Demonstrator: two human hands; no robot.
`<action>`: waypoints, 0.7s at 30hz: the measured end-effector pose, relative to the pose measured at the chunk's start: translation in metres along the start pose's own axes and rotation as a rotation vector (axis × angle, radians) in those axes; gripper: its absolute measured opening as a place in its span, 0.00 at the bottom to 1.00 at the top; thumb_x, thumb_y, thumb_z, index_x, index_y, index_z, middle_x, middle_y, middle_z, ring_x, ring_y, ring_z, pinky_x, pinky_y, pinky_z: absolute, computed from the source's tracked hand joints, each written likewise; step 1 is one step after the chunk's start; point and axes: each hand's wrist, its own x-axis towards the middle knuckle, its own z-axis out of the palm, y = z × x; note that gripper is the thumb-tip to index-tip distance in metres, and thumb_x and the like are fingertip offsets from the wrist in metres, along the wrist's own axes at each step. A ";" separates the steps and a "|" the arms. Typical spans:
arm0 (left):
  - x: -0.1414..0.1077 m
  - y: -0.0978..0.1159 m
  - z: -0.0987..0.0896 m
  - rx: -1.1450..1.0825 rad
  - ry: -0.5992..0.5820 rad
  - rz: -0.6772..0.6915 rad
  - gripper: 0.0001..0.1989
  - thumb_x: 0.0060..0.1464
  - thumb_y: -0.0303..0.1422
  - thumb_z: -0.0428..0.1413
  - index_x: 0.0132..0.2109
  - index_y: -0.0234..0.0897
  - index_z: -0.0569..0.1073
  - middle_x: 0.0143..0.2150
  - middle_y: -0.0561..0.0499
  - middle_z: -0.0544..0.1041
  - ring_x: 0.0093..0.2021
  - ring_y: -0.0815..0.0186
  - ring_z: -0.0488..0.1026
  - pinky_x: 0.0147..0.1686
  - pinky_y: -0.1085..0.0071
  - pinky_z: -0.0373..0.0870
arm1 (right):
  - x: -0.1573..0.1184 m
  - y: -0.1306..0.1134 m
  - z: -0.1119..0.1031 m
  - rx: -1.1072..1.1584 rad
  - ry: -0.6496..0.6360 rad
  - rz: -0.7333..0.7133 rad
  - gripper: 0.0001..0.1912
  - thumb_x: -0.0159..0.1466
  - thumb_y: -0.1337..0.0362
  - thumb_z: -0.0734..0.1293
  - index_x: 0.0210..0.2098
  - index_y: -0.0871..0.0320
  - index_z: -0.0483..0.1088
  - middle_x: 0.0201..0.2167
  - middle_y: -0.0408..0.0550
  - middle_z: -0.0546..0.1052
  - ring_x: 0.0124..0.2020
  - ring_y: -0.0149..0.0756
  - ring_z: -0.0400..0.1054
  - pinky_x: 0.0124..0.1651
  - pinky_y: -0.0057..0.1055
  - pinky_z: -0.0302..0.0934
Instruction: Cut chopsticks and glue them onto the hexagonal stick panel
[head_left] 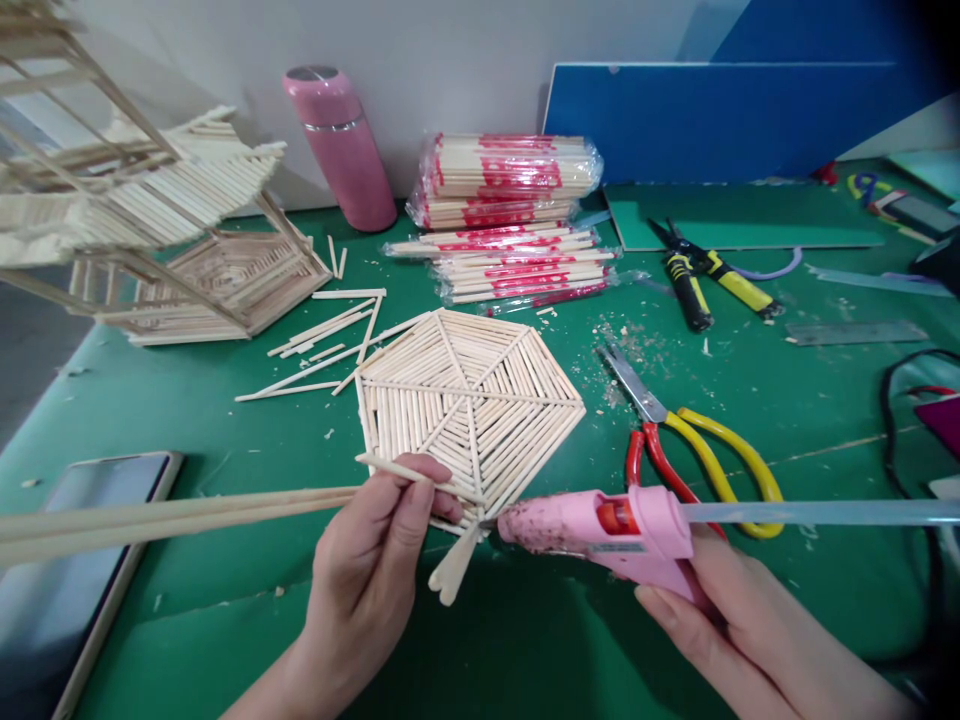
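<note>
Left hand [375, 540] pinching thin wooden stick [409, 472] against hexagonal stick panel [469, 400] lying on green surface [225, 420]; right hand [739, 625] closed, gripping pink glue gun [607, 530], nozzle touching panel's near edge.

green table [225, 400] | pale wall [450, 60] | blue board [712, 120] leaning behind

Your green desk [225, 640] | pink flask [341, 145] at your back wall | wrapped chopstick packs [510, 215] beside it | yellow-handled scissors [694, 440] to your right | pliers [705, 270] beyond them | phone [71, 570] at your left | stick-built frame [150, 230] far left | blue board [720, 120] against the wall
</note>
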 end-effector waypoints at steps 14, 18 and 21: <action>-0.002 -0.006 0.000 -0.016 -0.041 -0.025 0.07 0.56 0.28 0.45 0.40 0.38 0.66 0.30 0.53 0.70 0.30 0.69 0.69 0.31 0.73 0.67 | -0.001 0.017 -0.003 0.101 -0.118 -0.043 0.28 0.58 0.62 0.59 0.57 0.50 0.49 0.51 0.49 0.66 0.48 0.46 0.63 0.45 0.38 0.63; -0.002 -0.003 0.000 0.022 -0.019 0.015 0.06 0.55 0.27 0.46 0.39 0.38 0.66 0.28 0.54 0.70 0.29 0.70 0.69 0.31 0.75 0.67 | -0.001 0.015 -0.003 0.144 -0.078 -0.036 0.28 0.58 0.61 0.59 0.57 0.49 0.50 0.51 0.47 0.66 0.49 0.46 0.62 0.44 0.37 0.64; -0.002 -0.002 0.002 0.059 -0.029 0.078 0.07 0.54 0.26 0.47 0.38 0.39 0.67 0.31 0.54 0.70 0.30 0.72 0.68 0.31 0.78 0.66 | -0.003 0.016 -0.003 0.151 -0.019 -0.011 0.26 0.57 0.59 0.60 0.55 0.47 0.54 0.44 0.46 0.72 0.45 0.47 0.66 0.40 0.38 0.67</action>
